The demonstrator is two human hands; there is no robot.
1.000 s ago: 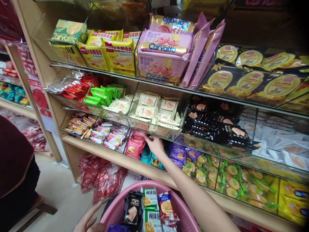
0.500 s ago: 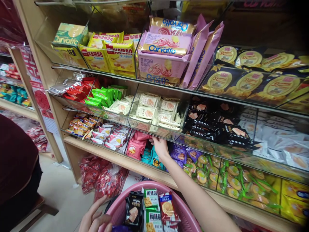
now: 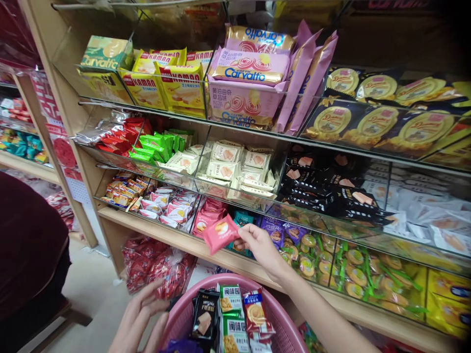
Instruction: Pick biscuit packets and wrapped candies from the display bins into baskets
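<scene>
Packet (image 3: 221,234) of glossy plastic

The bare right forearm (image 3: 316,309) is slanting up and leftward from the lower right, and the right hand (image 3: 259,245) is pinching at its fingertips. The left hand (image 3: 142,318), lower left, is holding its fingers parted and loosely bent.

This is a snack shop; a wooden shelf unit (image 3: 125,219) carries tiers of clear-fronted bins (image 3: 320,220), sorted by kind, with yellow KAMAN packs (image 3: 183,87) and lilac Carvalfo packs (image 3: 250,66) in several copies; a second unit (image 3: 29,165) to the left bears more wrapped goods (image 3: 24,143). A pink basket (image 3: 284,316) of mixed packets (image 3: 231,299) sits before the shelves; filled red bags (image 3: 172,267) lie beneath.
</scene>
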